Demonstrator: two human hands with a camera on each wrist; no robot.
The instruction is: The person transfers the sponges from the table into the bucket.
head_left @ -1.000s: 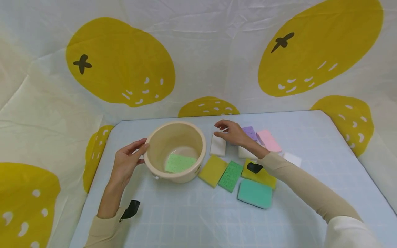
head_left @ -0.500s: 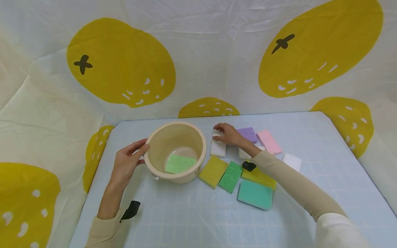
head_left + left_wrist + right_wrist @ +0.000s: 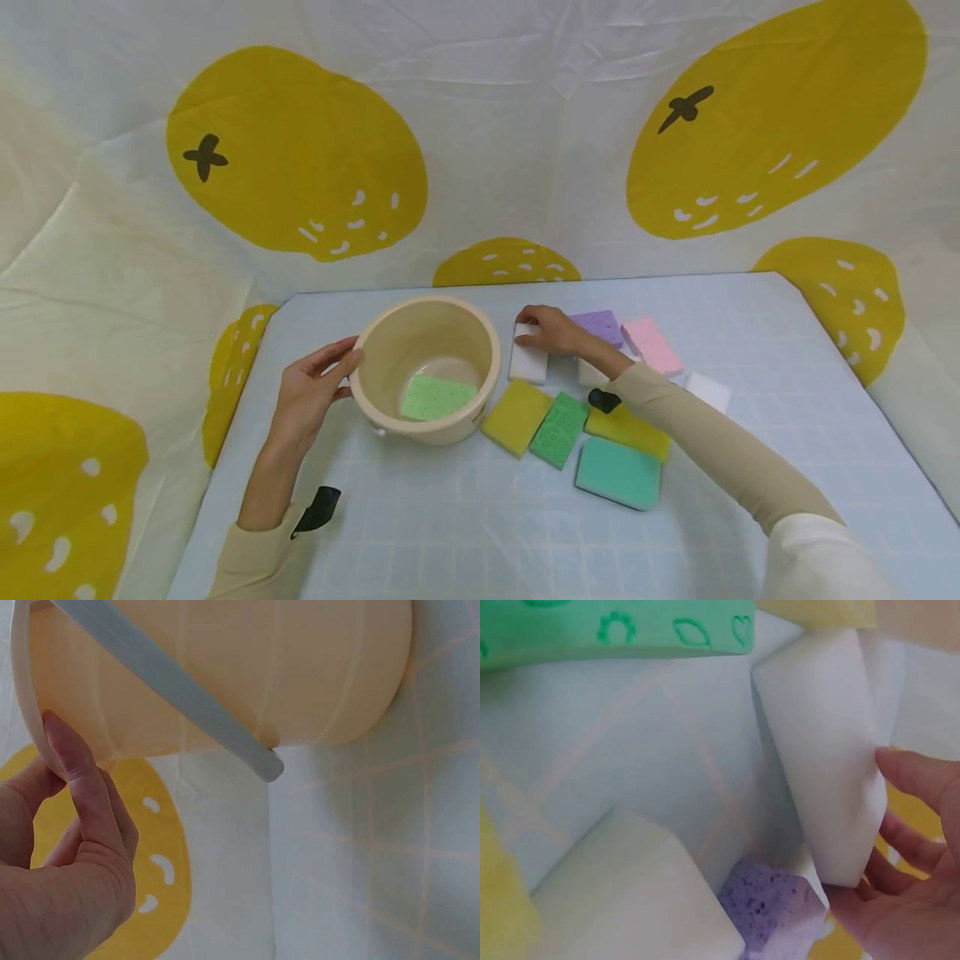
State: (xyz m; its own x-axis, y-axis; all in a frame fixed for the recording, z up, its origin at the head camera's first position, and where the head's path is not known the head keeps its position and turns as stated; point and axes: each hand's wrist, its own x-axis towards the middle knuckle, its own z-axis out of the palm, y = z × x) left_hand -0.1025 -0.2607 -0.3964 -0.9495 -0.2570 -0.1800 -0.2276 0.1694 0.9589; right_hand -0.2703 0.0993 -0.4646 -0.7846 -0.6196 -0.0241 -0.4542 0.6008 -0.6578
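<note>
My left hand [image 3: 303, 396] grips the rim of a cream plastic bucket [image 3: 420, 333] at its left side. The left wrist view shows its thumb and fingers pinching that rim, beside the grey carrying handle [image 3: 187, 697]. A light green sponge [image 3: 438, 398] lies on the bucket's floor. To the right of the bucket, my right hand [image 3: 555, 332] holds the far end of a white block sponge [image 3: 528, 364]. Up close in the right wrist view, thumb and fingers lie on opposite faces of the white sponge [image 3: 825, 750]; some fingertips are hidden behind it.
Several sponges lie right of the bucket: yellow [image 3: 516, 418], green [image 3: 559, 429], another yellow [image 3: 630, 432], teal [image 3: 618, 473], purple [image 3: 600, 327], pink [image 3: 652, 343] and white ones [image 3: 708, 392]. Fabric walls with yellow fruit prints border the blue-white table [image 3: 420, 533].
My right hand has come down and slightly nearer, and its fingers have closed on the white sponge. The left hand and bucket have stayed in place.
</note>
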